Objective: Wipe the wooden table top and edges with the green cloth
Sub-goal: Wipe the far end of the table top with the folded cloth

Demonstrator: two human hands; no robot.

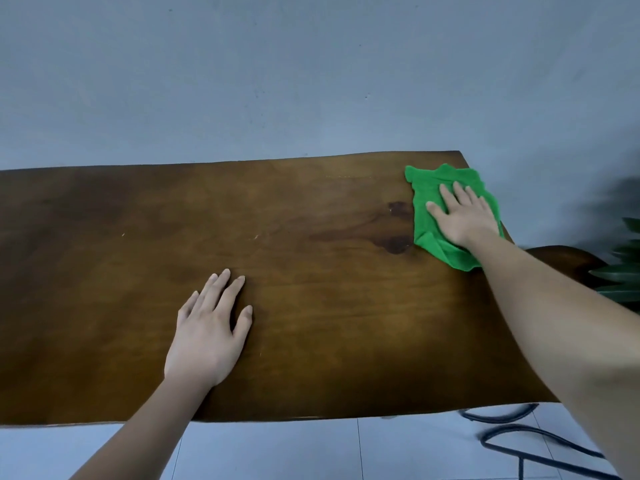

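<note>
The wooden table top [311, 216] is dark brown and fills the middle of the view, its back edge against a blue-grey wall. The green cloth [427, 216] lies crumpled at the table's far right corner, reaching the right edge. My right hand [462, 216] presses flat on the cloth with straight fingers pointing away from me. My left hand [211, 323] rests flat on the bare wood near the front middle, fingers straight and slightly spread.
A dark knot stain [398, 242] marks the wood just left of the cloth. Beyond the right edge stand a dark wooden seat [561, 259] and green plant leaves [623, 271]. A black metal frame [519, 441] sits on the tiled floor at lower right.
</note>
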